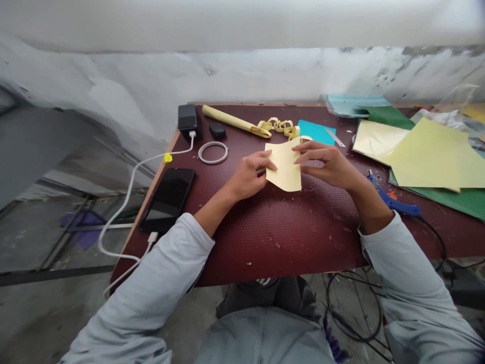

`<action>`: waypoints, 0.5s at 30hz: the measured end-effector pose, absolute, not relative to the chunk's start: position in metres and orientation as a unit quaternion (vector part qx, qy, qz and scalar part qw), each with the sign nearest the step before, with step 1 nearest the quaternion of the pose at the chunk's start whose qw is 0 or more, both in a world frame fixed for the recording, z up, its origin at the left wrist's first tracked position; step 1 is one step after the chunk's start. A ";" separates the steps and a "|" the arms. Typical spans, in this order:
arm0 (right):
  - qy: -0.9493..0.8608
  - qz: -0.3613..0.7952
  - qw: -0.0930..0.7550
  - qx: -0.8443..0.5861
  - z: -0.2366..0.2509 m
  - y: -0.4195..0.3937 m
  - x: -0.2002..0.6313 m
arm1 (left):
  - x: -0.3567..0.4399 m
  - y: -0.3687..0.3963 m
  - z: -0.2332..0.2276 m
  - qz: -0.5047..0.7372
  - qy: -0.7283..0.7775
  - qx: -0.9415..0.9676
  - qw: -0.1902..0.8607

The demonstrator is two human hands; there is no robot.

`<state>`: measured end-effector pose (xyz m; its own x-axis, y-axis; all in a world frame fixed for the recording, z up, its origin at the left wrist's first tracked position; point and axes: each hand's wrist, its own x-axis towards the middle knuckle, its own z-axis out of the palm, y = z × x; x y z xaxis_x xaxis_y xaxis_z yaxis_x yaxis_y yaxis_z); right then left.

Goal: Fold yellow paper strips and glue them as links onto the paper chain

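Between my two hands is a small piece of pale yellow paper (284, 167), slightly bent and held above the table. My left hand (252, 174) pinches its left edge, thumb and fingers closed on it. At the right edge, my right hand (326, 162) grips the same paper with its fingertips. Just behind the paper lies a curled yellow paper strip (280, 124), and beside that a rolled yellow paper tube (231, 119). A blue paper piece (316, 131) and a thin metal blade (335, 137) lie beyond my right hand.
A phone (168, 197) with a white cable, a black charger (188, 121), a black case (217, 131) and a ring (212, 152) lie at left. Right are a blue glue gun (401, 205) and yellow sheets (435, 156). The dark red table (246, 242) ends before my body.
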<state>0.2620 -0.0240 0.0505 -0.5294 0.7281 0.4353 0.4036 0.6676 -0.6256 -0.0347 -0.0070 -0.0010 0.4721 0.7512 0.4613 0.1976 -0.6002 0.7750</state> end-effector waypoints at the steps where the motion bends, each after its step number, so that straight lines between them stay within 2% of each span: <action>1: -0.852 0.236 0.333 -0.330 0.050 -0.023 0.264 | -0.035 -0.008 -0.001 0.401 0.301 0.806 0.315; 5: -0.865 0.243 0.288 -0.331 0.053 -0.024 0.269 | -0.034 -0.010 0.003 0.355 0.279 0.849 0.273; 15: -0.877 0.244 0.210 -0.358 0.059 -0.027 0.276 | -0.034 -0.011 0.000 0.318 0.270 0.869 0.266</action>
